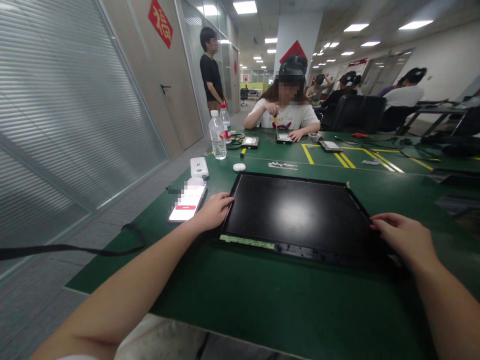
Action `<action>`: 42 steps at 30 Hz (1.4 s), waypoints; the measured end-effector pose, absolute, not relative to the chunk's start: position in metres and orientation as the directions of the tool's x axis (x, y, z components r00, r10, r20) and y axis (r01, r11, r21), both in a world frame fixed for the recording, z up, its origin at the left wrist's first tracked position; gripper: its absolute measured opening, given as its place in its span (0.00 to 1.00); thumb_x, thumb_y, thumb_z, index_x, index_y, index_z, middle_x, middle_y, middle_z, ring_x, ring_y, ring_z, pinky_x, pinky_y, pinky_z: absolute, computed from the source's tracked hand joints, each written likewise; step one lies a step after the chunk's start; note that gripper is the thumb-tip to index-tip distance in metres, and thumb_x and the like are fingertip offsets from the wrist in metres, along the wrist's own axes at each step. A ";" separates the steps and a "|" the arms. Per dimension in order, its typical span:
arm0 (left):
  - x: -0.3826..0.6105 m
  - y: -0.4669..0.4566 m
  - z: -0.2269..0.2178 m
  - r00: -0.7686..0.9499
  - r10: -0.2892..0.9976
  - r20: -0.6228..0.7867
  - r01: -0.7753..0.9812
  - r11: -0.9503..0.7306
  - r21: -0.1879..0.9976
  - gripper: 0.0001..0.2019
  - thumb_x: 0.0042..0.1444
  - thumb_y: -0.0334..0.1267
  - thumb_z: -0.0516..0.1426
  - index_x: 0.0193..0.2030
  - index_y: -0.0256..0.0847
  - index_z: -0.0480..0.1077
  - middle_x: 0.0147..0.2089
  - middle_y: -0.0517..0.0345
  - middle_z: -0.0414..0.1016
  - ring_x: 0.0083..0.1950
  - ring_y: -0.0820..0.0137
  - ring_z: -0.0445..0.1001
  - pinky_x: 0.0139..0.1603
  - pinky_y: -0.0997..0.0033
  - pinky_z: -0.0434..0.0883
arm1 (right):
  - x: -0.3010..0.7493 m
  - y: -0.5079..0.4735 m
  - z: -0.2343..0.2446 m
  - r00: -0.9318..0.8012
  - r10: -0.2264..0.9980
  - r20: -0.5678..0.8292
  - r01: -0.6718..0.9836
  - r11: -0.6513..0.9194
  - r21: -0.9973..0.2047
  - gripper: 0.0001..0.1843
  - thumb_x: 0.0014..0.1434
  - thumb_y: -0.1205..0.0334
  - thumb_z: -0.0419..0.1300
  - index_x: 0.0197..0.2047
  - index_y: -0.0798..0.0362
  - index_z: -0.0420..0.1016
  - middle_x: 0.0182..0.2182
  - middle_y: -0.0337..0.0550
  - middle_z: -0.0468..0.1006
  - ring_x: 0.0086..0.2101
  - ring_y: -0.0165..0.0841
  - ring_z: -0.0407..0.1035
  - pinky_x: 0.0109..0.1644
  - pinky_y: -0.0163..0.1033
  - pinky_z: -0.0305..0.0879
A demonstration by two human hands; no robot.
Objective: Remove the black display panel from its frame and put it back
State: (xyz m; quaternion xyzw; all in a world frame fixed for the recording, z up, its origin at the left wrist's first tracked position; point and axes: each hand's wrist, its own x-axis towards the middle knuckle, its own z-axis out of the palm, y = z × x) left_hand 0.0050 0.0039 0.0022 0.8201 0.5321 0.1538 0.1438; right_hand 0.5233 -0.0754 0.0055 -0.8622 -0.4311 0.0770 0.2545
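A flat black display panel (296, 212) lies face up on the green table (285, 310). Along its near edge, at the left, a strip of green circuit board (247, 242) is exposed. My left hand (214, 212) holds the panel's left edge, fingertips on the frame and the thumb side partly hidden. On the opposite side, my right hand (407, 237) pinches the right edge between thumb and fingers. Close to my left hand is a phone (188, 201) with a lit screen.
Beyond the phone sit a white power bank (199, 167) and a small white case (239, 167). Two water bottles (217, 136) stand behind them. Across the table a person (287, 112) works at a hard drive (284, 137). A black strap (75, 248) crosses the left side.
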 end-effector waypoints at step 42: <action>0.038 -0.020 0.037 -0.065 0.912 -0.406 -0.210 0.385 0.899 0.28 0.66 0.23 0.61 0.72 0.39 0.76 0.32 0.54 0.87 0.25 0.66 0.83 0.24 0.72 0.80 | 0.555 -0.065 -0.022 0.585 0.807 0.085 0.773 -0.523 -0.358 0.12 0.50 0.49 0.63 0.32 0.44 0.84 0.35 0.47 0.87 0.39 0.48 0.81 0.45 0.49 0.76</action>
